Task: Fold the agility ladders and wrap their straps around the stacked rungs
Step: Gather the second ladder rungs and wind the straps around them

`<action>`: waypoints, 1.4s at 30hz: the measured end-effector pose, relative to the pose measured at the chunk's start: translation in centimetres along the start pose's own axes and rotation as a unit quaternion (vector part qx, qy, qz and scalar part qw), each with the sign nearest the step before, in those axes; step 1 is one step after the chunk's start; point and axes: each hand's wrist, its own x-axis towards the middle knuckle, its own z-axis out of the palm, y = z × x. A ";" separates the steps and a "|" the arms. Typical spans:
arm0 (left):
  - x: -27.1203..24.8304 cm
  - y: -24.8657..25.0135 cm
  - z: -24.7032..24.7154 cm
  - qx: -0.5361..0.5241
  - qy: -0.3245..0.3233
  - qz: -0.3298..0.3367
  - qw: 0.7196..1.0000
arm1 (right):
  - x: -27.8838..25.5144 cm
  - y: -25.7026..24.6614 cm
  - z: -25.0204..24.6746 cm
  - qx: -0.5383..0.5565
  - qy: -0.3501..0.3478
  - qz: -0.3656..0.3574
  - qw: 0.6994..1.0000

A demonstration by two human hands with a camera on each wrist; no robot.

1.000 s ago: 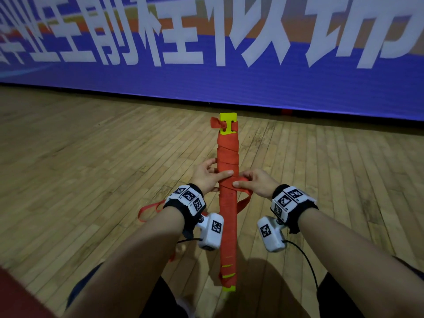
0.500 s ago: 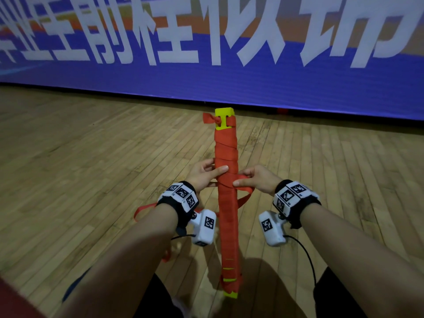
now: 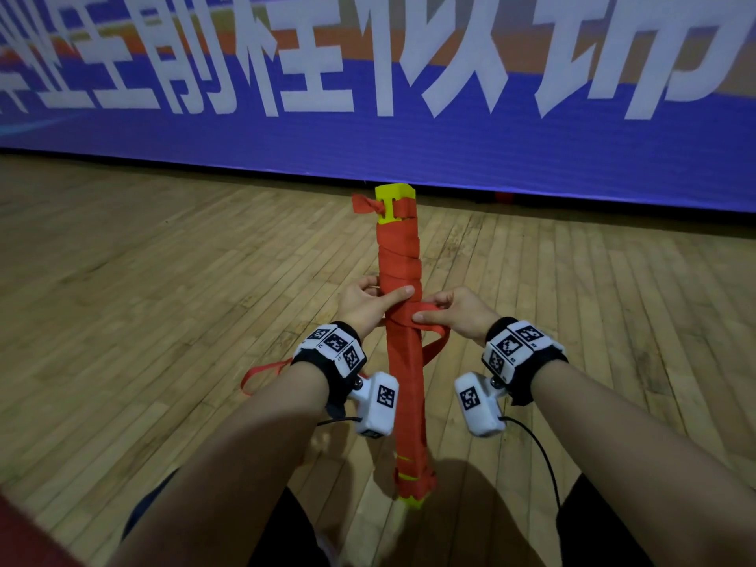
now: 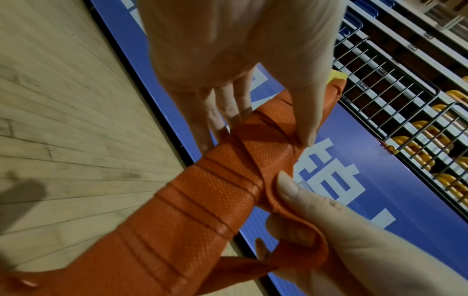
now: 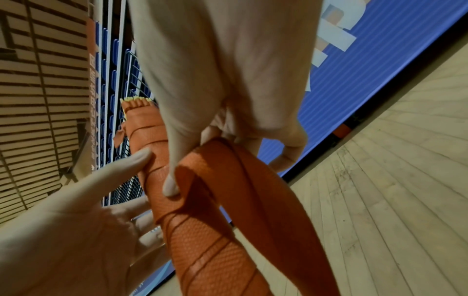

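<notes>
**Bundle upright between two hands, banner behind**

The upright stack of yellow plastic rungs wound in orange webbing [image 3: 403, 362] stands at the centre, its lower end on the pale wooden plank floor [image 3: 163, 321]. The left hand [image 3: 364, 306] sits on its left side, thumb lying across the front. The right hand [image 3: 458, 313] sits just right of it, pinching the loose orange webbing strap [image 3: 421, 317]. More of this strap trails behind the left wrist. The long blue banner with white lettering [image 3: 450, 149] runs across behind everything.

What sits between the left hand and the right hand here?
In the head view, the bundle of stacked rungs stands upright between the left hand and right hand, with the strap crossing it.
</notes>
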 end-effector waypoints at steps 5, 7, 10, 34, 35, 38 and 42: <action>-0.2 -0.3 0.1 0.022 -0.008 0.004 1.000 | -0.3 -0.4 -0.8 -0.089 -0.049 -0.005 0.995; -0.2 -0.3 0.3 0.034 -0.023 0.005 0.999 | -0.5 -0.4 -1.0 -0.129 -0.061 -0.010 0.990; -0.5 0.0 0.5 0.037 -0.056 0.002 0.998 | -0.6 -0.2 -1.3 -0.160 -0.058 -0.008 0.985; -0.6 -1.0 0.6 0.075 -0.046 -0.004 0.996 | -1.4 0.9 -1.5 -0.102 -0.062 0.032 0.992; -0.4 -1.2 0.4 0.080 -0.043 -0.005 0.996 | -1.4 1.0 -1.5 -0.079 -0.067 0.042 0.994; -0.1 -1.5 0.1 0.090 -0.035 -0.005 0.995 | -1.7 1.0 -1.4 -0.044 -0.092 0.054 0.993; 0.1 -1.7 -0.1 0.087 -0.029 -0.002 0.996 | -1.6 1.1 -0.7 -0.041 -0.129 0.060 0.989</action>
